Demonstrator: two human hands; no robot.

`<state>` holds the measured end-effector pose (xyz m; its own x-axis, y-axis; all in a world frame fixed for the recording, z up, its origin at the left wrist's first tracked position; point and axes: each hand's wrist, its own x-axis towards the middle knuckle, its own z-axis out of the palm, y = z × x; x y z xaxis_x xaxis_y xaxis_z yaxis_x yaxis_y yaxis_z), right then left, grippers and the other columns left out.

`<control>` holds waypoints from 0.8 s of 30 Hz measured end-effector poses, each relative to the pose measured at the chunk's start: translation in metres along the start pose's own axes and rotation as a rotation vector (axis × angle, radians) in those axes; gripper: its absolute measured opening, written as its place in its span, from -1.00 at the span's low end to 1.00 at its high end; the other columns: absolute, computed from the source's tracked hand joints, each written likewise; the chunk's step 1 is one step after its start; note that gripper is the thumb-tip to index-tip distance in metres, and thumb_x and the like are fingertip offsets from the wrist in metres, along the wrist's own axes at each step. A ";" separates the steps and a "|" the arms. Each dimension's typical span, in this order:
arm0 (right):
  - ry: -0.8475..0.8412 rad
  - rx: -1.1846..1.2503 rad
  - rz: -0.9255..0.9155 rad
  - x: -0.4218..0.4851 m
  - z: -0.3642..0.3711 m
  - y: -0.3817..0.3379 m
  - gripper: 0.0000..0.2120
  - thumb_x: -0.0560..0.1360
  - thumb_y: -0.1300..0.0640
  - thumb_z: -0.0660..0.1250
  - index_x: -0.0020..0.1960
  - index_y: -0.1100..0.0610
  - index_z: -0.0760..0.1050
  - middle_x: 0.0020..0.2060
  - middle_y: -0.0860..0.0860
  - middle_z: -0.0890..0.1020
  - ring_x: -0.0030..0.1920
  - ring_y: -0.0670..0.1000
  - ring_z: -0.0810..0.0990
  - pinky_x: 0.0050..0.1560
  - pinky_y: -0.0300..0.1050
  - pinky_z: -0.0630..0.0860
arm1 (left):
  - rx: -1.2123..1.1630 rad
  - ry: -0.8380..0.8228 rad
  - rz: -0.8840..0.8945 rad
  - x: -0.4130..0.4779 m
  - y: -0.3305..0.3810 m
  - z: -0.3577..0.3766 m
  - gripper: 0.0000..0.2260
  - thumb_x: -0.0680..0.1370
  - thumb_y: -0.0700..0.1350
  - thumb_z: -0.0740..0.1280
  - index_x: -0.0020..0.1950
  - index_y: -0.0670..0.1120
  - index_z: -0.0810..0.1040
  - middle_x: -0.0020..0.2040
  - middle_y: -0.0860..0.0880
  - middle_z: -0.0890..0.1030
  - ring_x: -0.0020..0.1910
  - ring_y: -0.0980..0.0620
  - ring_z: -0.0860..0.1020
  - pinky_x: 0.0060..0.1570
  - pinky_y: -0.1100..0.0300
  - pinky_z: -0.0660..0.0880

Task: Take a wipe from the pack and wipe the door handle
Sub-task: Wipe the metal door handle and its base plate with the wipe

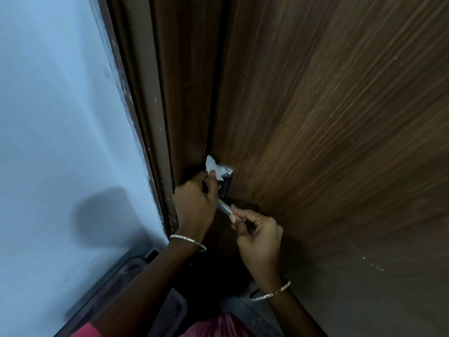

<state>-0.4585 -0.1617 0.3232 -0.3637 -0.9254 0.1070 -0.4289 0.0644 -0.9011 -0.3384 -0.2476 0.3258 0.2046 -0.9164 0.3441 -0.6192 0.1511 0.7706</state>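
Observation:
A silver lever door handle (224, 207) is mounted on the brown wooden door (328, 142). My left hand (195, 203) holds a crumpled white wipe (213, 167) and presses it against the handle's square base plate. My right hand (257, 235) pinches the free end of the lever between thumb and fingers. The middle of the lever is hidden behind my left hand. No wipe pack is in view.
The dark brown door frame (155, 105) runs along the door's left edge, with a pale blue wall (60, 117) beyond it. A dark skirting strip (114, 283) lies at the wall's foot. Both wrists carry thin bangles.

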 end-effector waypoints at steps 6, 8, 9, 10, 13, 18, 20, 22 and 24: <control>0.002 0.022 -0.018 0.000 0.001 0.000 -0.76 0.49 0.30 0.46 0.09 0.05 0.70 -0.06 -0.18 0.73 -0.05 -0.30 0.69 -0.01 -0.21 0.68 | -0.059 -0.029 -0.147 -0.011 -0.009 0.002 -0.68 0.62 -0.05 0.28 -0.34 -0.02 0.49 -0.52 0.11 0.42 -0.56 0.23 0.37 -0.50 0.44 0.30; 0.004 0.031 -0.012 0.001 0.001 0.002 -0.77 0.49 0.28 0.47 0.08 0.04 0.71 -0.07 -0.19 0.74 -0.05 -0.29 0.70 -0.01 -0.19 0.68 | -0.065 -0.007 -0.150 -0.010 -0.005 0.001 -0.70 0.60 0.00 0.29 -0.32 -0.01 0.53 -0.51 0.12 0.44 -0.55 0.25 0.40 -0.52 0.44 0.28; 0.005 0.028 -0.012 0.001 0.001 0.002 -0.78 0.49 0.26 0.47 0.08 0.02 0.71 -0.07 -0.20 0.73 -0.05 -0.28 0.70 -0.02 -0.18 0.68 | -0.038 -0.001 -0.138 -0.009 -0.005 0.000 -0.70 0.59 0.04 0.29 -0.31 -0.01 0.55 -0.51 0.11 0.45 -0.55 0.24 0.41 -0.54 0.42 0.22; 0.005 0.027 -0.010 0.001 0.002 0.003 -0.78 0.49 0.25 0.47 0.07 0.00 0.71 -0.08 -0.22 0.73 -0.05 -0.27 0.70 -0.02 -0.17 0.69 | 0.001 0.003 -0.122 -0.007 -0.004 0.000 -0.69 0.59 0.08 0.28 -0.31 -0.01 0.54 -0.51 0.10 0.45 -0.54 0.22 0.42 -0.52 0.43 0.16; 0.007 0.014 -0.014 0.000 0.002 0.002 -0.77 0.49 0.25 0.47 0.06 -0.02 0.70 -0.09 -0.27 0.72 -0.05 -0.27 0.70 -0.03 -0.14 0.69 | 0.054 -0.006 -0.085 -0.007 -0.006 0.000 -0.70 0.57 0.12 0.29 -0.30 0.00 0.49 -0.50 0.09 0.47 -0.52 0.21 0.43 -0.49 0.36 0.19; 0.018 0.010 -0.031 0.000 0.001 0.002 -0.78 0.48 0.24 0.47 0.05 -0.02 0.71 -0.08 -0.24 0.73 -0.08 -0.29 0.69 -0.04 -0.20 0.68 | 0.031 0.016 -0.058 -0.018 -0.014 -0.002 -0.83 0.59 0.06 0.29 -0.14 0.02 0.53 -0.45 0.14 0.46 -0.53 0.25 0.36 -0.51 0.47 0.16; 0.012 0.029 -0.021 0.000 0.000 0.002 -0.79 0.49 0.24 0.47 0.05 -0.01 0.71 -0.09 -0.20 0.74 -0.09 -0.27 0.70 -0.03 -0.22 0.67 | 0.044 0.044 -0.067 -0.024 -0.019 -0.008 -0.85 0.60 0.06 0.29 -0.10 0.04 0.55 -0.44 0.16 0.45 -0.53 0.27 0.34 -0.52 0.48 0.18; 0.010 0.032 -0.026 0.000 0.000 0.002 -0.80 0.49 0.24 0.47 0.05 0.02 0.72 -0.09 -0.19 0.74 -0.08 -0.27 0.71 -0.05 -0.23 0.68 | 0.041 0.047 -0.075 -0.029 -0.023 -0.012 -0.84 0.60 0.08 0.28 -0.12 0.06 0.55 -0.48 0.16 0.45 -0.53 0.33 0.38 -0.51 0.47 0.24; 0.007 0.046 -0.027 0.002 0.000 0.002 -0.80 0.47 0.27 0.48 0.03 0.05 0.72 -0.09 -0.18 0.74 -0.07 -0.27 0.70 -0.06 -0.22 0.68 | 0.038 0.041 -0.057 -0.027 -0.021 -0.012 -0.84 0.59 0.07 0.29 -0.14 0.06 0.55 -0.49 0.16 0.45 -0.53 0.34 0.37 -0.51 0.47 0.26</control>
<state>-0.4602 -0.1629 0.3216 -0.3582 -0.9240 0.1338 -0.4000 0.0224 -0.9163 -0.3213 -0.2219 0.3071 0.2705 -0.9071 0.3224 -0.6338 0.0843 0.7689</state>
